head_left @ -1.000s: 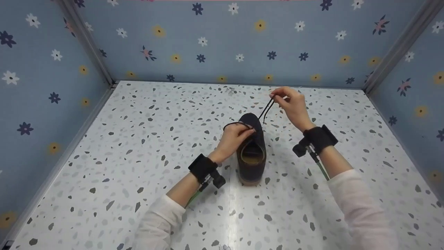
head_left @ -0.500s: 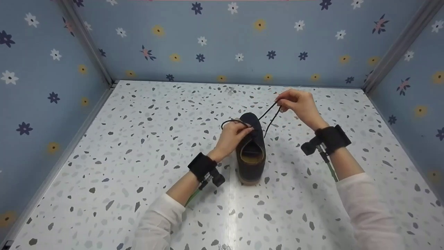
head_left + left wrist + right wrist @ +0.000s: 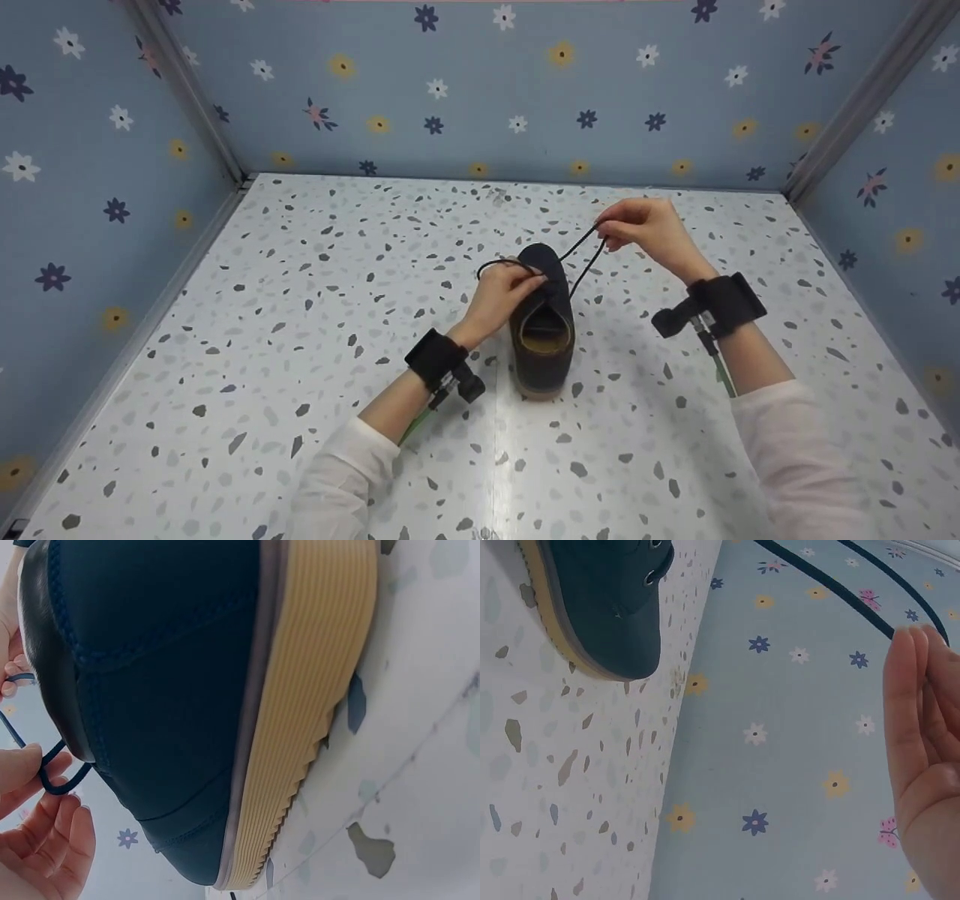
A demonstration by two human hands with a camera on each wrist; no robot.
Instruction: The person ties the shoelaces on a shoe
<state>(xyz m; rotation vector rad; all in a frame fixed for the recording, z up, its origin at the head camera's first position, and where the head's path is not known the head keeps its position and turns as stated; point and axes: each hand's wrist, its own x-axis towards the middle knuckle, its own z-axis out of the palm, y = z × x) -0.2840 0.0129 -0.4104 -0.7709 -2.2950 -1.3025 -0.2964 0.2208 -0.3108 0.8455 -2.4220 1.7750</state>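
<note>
A dark navy shoe (image 3: 544,379) with a tan ribbed sole (image 3: 315,652) stands upright on the speckled surface, toe pointing away from me. My left hand (image 3: 493,301) is over the lacing and pinches a dark shoelace (image 3: 63,788) between thumb and fingers; one loop of it curves out above the knuckles. Off to the right of the toe, my right hand (image 3: 651,234) pinches shoelace (image 3: 825,589) between thumb and fingertips, raised above the surface. Two strands run from those fingertips back toward the shoe. The left hand covers part of the lacing.
The speckled white surface (image 3: 262,337) spreads around the shoe. Blue flowered panels stand at the back (image 3: 480,90), left (image 3: 82,247) and right (image 3: 900,195). Each wrist wears a black strap with a small camera and green cable.
My right hand has moved right and slightly toward me, and the two strands below it have spread apart. The left hand and the shoe have stayed almost still.
</note>
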